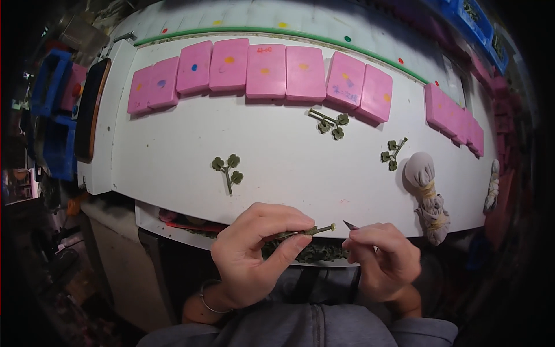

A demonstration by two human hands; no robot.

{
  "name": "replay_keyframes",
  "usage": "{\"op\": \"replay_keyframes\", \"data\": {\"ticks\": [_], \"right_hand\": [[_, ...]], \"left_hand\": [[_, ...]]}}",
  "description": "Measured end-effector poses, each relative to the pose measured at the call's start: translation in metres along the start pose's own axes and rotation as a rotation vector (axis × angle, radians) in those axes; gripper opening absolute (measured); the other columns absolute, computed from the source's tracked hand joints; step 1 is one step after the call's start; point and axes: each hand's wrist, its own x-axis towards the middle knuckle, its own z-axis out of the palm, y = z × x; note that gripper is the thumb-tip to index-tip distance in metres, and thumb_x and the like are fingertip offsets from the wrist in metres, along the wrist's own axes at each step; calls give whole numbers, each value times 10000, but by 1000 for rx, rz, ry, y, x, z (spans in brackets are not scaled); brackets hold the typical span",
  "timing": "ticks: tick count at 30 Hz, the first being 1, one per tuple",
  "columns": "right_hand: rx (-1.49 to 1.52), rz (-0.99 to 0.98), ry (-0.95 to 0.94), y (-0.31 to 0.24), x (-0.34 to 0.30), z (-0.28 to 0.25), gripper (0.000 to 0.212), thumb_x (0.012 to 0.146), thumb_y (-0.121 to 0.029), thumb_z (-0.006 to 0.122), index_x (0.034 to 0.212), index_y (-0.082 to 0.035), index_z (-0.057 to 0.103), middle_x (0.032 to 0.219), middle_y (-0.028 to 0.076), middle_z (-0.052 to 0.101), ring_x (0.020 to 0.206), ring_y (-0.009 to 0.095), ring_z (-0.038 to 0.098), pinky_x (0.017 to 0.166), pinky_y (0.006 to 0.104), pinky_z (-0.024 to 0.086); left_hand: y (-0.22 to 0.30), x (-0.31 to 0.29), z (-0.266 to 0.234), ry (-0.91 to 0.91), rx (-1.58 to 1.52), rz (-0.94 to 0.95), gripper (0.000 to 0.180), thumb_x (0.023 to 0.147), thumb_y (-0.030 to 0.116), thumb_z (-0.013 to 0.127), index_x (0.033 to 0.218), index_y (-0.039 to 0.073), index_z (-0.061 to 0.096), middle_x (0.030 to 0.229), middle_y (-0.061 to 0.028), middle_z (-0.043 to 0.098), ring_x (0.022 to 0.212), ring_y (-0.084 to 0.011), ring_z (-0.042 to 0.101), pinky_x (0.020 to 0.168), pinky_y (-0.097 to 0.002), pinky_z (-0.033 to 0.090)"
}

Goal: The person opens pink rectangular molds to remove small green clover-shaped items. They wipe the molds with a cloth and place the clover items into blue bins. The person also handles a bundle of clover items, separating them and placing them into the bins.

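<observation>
My left hand (245, 254) pinches a small dark-green sprig (325, 229) between thumb and fingers, its pale-tipped stem pointing right. My right hand (386, 257) grips a thin, dark, pointed blade (348, 224); the handle is mostly hidden in the fingers. The blade tip is close to the stem end, with a small gap between them. On the white table ahead lie a three-headed green sprig (229, 174), a similar sprig (330, 122) farther off, and another sprig (394, 154) to the right. Beneath my hands, a heap of green pieces (309, 253) shows past the table edge.
Several pink blocks (266, 70) line the back of the white table (167, 144), with more pink blocks (454, 118) at the right. A tied cloth bundle (426, 191) sits at the right. A dark-screened device (92, 110) and blue bins (59, 147) are at the left.
</observation>
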Motion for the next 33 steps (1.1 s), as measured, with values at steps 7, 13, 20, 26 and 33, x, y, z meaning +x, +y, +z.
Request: {"op": "replay_keyframes", "data": {"ticks": [7, 13, 20, 26, 33], "right_hand": [[93, -47, 13, -31, 14, 1, 91, 842, 74, 503, 894, 48, 573, 666, 156, 619, 548, 201, 643, 487, 285, 535], [445, 207, 144, -30, 1, 21, 144, 802, 78, 593, 929, 71, 525, 727, 167, 642, 633, 179, 661, 562, 265, 553], [363, 101, 173, -17, 2, 25, 195, 754, 108, 660, 900, 108, 530, 763, 199, 655, 658, 180, 673, 585, 251, 563], [160, -9, -10, -12, 5, 17, 203, 920, -55, 463, 1068, 29, 353, 652, 185, 615, 569, 195, 642, 493, 297, 541], [201, 71, -23, -15, -4, 12, 190, 913, -40, 464, 1066, 4, 359, 678, 190, 623, 583, 216, 651, 509, 305, 553]], "left_hand": [[12, 2, 7, 24, 125, 26, 183, 741, -35, 681, 923, -19, 674, 883, -119, 629, 768, -164, 621, 659, -240, 497], [9, 5, 3, -90, 210, 156, 114, 805, 9, 630, 882, -74, 615, 889, -162, 569, 735, -196, 620, 628, -262, 532], [10, 6, 4, -88, 165, 161, 139, 829, 63, 633, 890, -61, 615, 876, -163, 574, 718, -196, 625, 620, -268, 533], [6, 7, 7, -73, 107, 178, 135, 839, 57, 626, 900, -60, 602, 881, -163, 567, 722, -200, 625, 625, -269, 539], [5, 7, 6, -90, 165, 224, 144, 853, 81, 617, 910, -50, 597, 875, -158, 564, 738, -210, 624, 636, -285, 538]]}}
